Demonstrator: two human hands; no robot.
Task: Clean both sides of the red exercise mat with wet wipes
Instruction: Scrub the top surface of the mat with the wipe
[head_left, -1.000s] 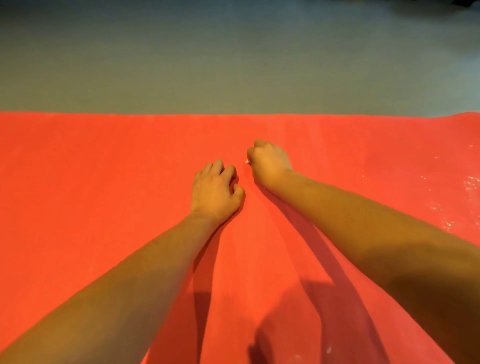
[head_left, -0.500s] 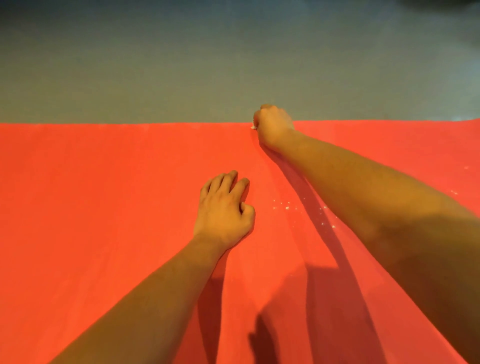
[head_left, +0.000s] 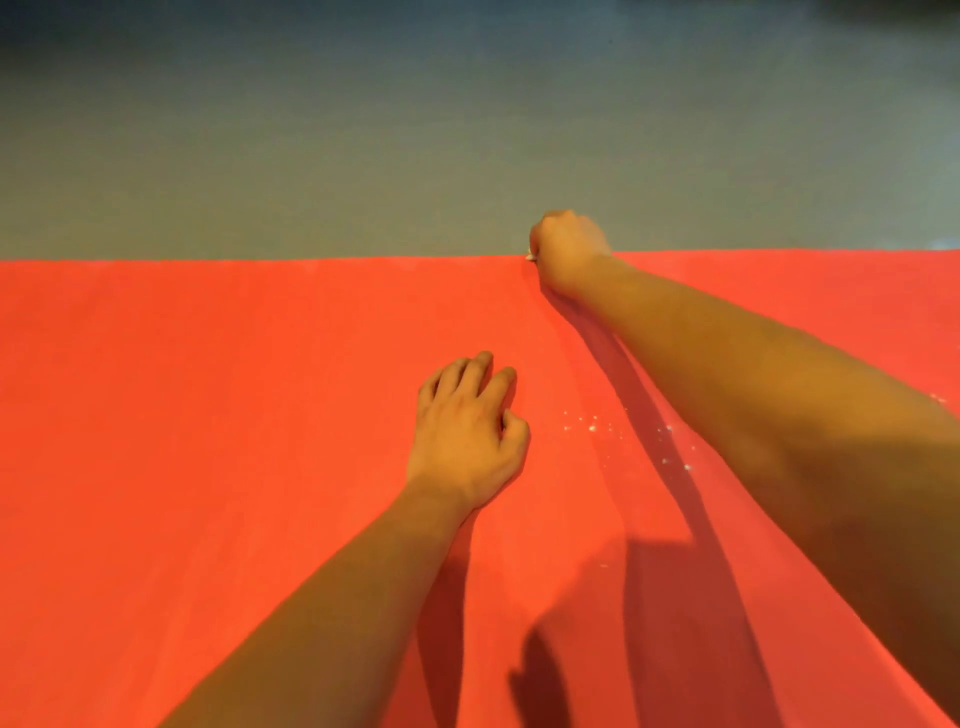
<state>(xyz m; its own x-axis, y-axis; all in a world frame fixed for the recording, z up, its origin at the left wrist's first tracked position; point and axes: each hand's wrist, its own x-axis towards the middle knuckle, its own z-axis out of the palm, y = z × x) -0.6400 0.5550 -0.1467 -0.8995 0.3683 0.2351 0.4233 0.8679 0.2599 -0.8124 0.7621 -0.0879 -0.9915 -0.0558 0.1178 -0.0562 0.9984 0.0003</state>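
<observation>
The red exercise mat (head_left: 208, 441) lies flat and fills the lower two thirds of the view. My right hand (head_left: 569, 249) is fisted at the mat's far edge, gripping a wet wipe (head_left: 530, 255); only a small white corner of it shows under the fist. My left hand (head_left: 467, 431) rests on the mat nearer to me, fingers loosely bent and pressing down, holding nothing.
Grey floor (head_left: 363, 156) lies beyond the mat's far edge. Small white specks (head_left: 592, 427) are scattered on the mat between my two arms. Shadows of my arms fall on the mat in front of me.
My right hand with the wipe has slid away from me, from mid-mat up to the far edge. My left hand has stayed pressed on the mat, fingers spreading a little.
</observation>
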